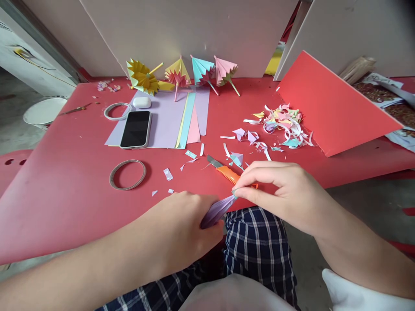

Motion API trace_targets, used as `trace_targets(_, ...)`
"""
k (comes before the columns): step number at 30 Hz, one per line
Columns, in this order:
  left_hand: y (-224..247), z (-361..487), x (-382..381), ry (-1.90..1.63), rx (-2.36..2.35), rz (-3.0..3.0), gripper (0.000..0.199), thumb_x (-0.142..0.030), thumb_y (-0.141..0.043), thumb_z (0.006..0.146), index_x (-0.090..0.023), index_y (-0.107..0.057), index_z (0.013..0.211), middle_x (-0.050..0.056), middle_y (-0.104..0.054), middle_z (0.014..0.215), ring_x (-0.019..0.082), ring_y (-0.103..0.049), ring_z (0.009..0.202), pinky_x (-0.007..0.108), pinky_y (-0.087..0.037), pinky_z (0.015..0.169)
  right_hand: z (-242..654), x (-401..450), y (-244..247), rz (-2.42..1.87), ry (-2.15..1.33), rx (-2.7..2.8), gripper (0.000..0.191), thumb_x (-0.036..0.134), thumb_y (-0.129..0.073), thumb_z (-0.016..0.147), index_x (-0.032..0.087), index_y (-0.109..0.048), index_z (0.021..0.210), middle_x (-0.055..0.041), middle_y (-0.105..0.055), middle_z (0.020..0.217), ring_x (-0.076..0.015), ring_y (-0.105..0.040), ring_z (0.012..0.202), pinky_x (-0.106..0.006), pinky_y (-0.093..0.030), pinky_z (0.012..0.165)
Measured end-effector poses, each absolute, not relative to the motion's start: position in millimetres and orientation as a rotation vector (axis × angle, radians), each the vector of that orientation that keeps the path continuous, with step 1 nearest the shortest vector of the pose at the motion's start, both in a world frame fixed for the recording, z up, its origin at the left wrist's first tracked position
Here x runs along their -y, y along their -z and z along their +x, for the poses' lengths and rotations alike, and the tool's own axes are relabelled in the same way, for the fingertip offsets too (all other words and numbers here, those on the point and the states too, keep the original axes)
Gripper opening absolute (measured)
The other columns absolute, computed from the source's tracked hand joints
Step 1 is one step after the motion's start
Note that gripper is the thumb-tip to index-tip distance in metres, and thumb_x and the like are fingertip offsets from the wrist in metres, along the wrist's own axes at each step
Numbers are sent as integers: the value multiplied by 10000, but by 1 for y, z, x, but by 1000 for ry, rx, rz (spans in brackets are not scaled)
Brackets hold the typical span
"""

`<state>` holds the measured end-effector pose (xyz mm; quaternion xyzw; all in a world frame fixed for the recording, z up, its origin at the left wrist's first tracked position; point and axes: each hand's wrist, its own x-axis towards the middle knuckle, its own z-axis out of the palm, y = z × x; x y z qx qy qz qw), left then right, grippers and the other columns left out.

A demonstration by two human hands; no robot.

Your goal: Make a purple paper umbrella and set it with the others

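Observation:
A folded purple paper piece [218,211] is held above my lap at the table's front edge. My left hand [191,224] is wrapped round its wide, pleated part. At its narrow upper right end, the fingers of my right hand [275,185] pinch a small light-blue tip. Just behind my right hand, an orange cutter [228,174] with its blade out lies on the red table [78,190]. Four small paper umbrellas stand or lean at the back: a yellow one [142,77], a yellow and pink one [178,73], a blue one [203,71] and a pink one [226,70].
A phone [135,129] and a white case [142,102] lie on purple sheets [165,121]. Tape rolls [117,111] [127,187] sit at left. Paper scraps [285,123] are heaped beside a tilted red board [337,108]. Small cut bits lie around the cutter.

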<state>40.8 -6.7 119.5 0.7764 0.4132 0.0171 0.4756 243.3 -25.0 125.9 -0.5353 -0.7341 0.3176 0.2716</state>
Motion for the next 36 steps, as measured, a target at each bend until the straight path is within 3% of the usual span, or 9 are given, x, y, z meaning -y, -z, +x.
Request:
trace_targets(11,-122,53,0,316,-1246,2324,139,-308,-463,731,-201,-525,666,4,-551,553,122,-465,461,233,-233,445,243,21,-109,-1508,-1065,1832,143,329,-553,802,217,-639,780,12,-641,746,-108,-583,637,-251,-472,586)
trace_targets(29,-115,53,-4,574,-1153,2505,217,-375,-406,799,-206,-496,695,23,-538,550,147,-439,440,249,-175,428,244,17,-91,-1486,-1150,1826,140,319,-570,794,232,-671,754,12,-657,803,-123,-592,751,-264,-465,682)
trace_targets(36,-111,53,-2,597,-1163,2681,141,-268,-410,806,-193,-493,720,11,-528,567,144,-489,461,245,-167,416,242,18,-87,-1548,-1123,1795,139,287,-548,797,224,-664,753,16,-659,779,-106,-597,703,-226,-468,615)
